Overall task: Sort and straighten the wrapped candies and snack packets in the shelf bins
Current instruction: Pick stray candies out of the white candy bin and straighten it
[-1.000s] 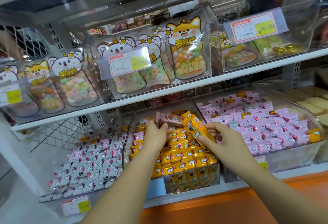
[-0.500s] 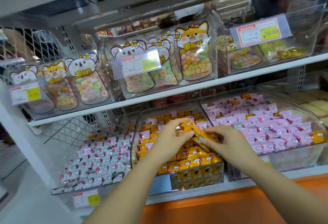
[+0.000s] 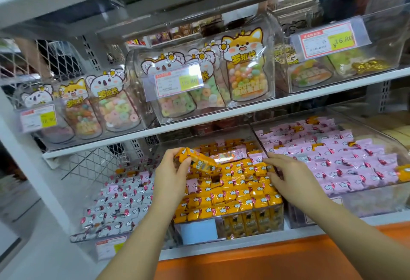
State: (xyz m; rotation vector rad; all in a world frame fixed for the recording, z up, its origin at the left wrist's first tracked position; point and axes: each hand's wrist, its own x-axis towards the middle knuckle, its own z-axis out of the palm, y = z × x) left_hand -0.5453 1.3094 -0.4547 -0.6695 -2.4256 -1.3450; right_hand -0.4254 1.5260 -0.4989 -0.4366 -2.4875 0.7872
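Rows of yellow wrapped candies fill the clear middle bin on the lower shelf. My left hand grips a few yellow packets and holds them tilted above the bin's back left. A pink packet lies on the yellow rows just behind them. My right hand rests with straight fingers on the bin's right edge and holds nothing. Pink candies fill the left bin and the right bin.
The upper shelf carries clear bins of animal-shaped candy bags with price tags. A white upright stands at the left. An orange ledge runs below the lower shelf. Beige bars lie at the far right.
My right hand let go of the yellow packets and moved right to the bin's edge. My left hand now holds them alone, a little further left. The camera moved closer.
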